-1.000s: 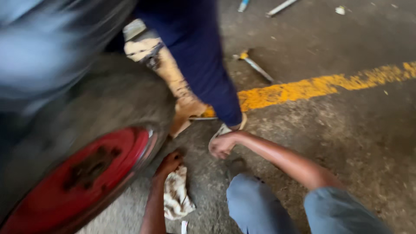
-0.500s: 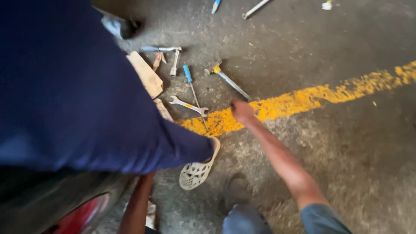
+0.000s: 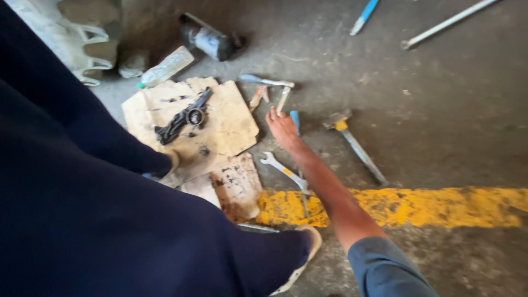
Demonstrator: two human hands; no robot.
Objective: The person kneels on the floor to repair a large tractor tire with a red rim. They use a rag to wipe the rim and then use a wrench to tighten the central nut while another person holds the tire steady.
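The right hand point(image 3: 282, 127) reaches far out over the concrete floor point(image 3: 440, 110), arm stretched from the near right. Its fingers lie flat and loose, not closed on anything, the fingertips touching or just short of a small cluster of tools: a blue-handled screwdriver point(image 3: 295, 122) runs under the hand's right edge, and pale-handled tools point(image 3: 264, 82) lie just beyond the fingertips. The left hand is out of sight.

A silver spanner point(image 3: 283, 169) lies just left of the forearm, its near end reaching the yellow painted line point(image 3: 412, 206) that crosses the floor from centre to right. A hammer point(image 3: 355, 144) with a yellow neck lies to the right of the hand, apart from it.

To the left, torn cardboard point(image 3: 220, 126) carries a dark metal part point(image 3: 184, 118), its right edge near the hand. A clear plastic bottle point(image 3: 165, 67) and a dark cylinder point(image 3: 212, 41) sit farther off.

Another person's dark blue trouser leg point(image 3: 110, 220) fills the near left, a pale sandal point(image 3: 308, 247) at its foot, closing off that side. The far right floor lies mostly open, with a long metal rod point(image 3: 448, 23) at its far edge.
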